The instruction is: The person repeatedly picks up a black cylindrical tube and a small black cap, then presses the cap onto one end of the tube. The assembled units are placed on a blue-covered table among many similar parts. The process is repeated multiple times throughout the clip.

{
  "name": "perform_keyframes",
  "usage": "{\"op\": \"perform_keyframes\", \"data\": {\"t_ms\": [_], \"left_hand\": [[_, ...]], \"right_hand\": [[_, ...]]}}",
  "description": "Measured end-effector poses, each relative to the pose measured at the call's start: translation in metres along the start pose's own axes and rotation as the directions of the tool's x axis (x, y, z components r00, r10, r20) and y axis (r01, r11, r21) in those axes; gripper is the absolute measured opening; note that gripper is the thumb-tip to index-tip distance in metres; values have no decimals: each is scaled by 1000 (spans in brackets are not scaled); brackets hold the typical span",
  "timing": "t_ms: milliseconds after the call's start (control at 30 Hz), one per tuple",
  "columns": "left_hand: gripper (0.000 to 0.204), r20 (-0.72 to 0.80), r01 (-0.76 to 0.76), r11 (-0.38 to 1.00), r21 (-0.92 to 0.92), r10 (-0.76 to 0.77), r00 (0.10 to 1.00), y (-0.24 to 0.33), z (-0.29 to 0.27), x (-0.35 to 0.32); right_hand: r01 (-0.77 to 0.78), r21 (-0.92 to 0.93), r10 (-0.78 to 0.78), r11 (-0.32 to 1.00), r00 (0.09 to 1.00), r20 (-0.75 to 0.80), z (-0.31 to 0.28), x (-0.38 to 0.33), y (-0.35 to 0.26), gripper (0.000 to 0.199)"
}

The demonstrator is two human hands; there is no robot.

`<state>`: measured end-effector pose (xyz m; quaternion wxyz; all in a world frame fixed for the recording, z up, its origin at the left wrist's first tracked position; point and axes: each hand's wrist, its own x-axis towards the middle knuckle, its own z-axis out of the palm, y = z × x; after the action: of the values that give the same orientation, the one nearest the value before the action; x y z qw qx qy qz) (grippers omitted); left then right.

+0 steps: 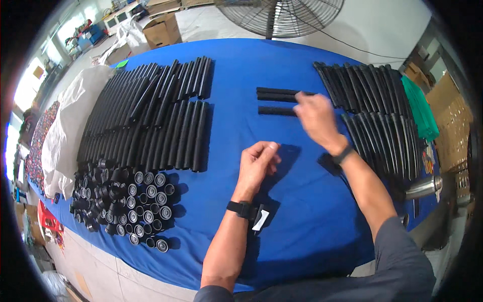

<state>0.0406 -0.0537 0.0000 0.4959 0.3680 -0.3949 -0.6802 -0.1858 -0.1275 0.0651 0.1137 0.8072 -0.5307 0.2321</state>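
Three black tubes (276, 110) lie side by side across the middle of the blue tablecloth. My right hand (319, 120) is over their right ends, its fingers bent and slightly smeared by motion. I cannot tell whether it grips a tube or only hovers there. My left hand (257, 163) is nearer to me, above the bare cloth, with its fingers curled and the thumb laid against them; nothing shows in it. On the left stand rows of black tubes (173, 133), with a pile of round black caps (148, 216) in front of them.
Tapered black tubes (382, 141) lie in two rows at the right, beside a green bag (420, 108) and a metal flask (423, 187). White sheeting (70, 121) covers the table's left side. A large fan (282, 17) stands behind the table.
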Motion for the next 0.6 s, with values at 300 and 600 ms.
{"op": "perform_keyframes", "data": {"t_ms": [300,600], "left_hand": [[43,-78,-123,498,858,363,929,-1,25,-7],[28,-189,-120,717,687,335,923,-6,12,4]], "right_hand": [[244,147,-196,958,939,-281,-138,-60,-59,97],[-96,189,26,977,939,343,-37,-138,-57,74]]}}
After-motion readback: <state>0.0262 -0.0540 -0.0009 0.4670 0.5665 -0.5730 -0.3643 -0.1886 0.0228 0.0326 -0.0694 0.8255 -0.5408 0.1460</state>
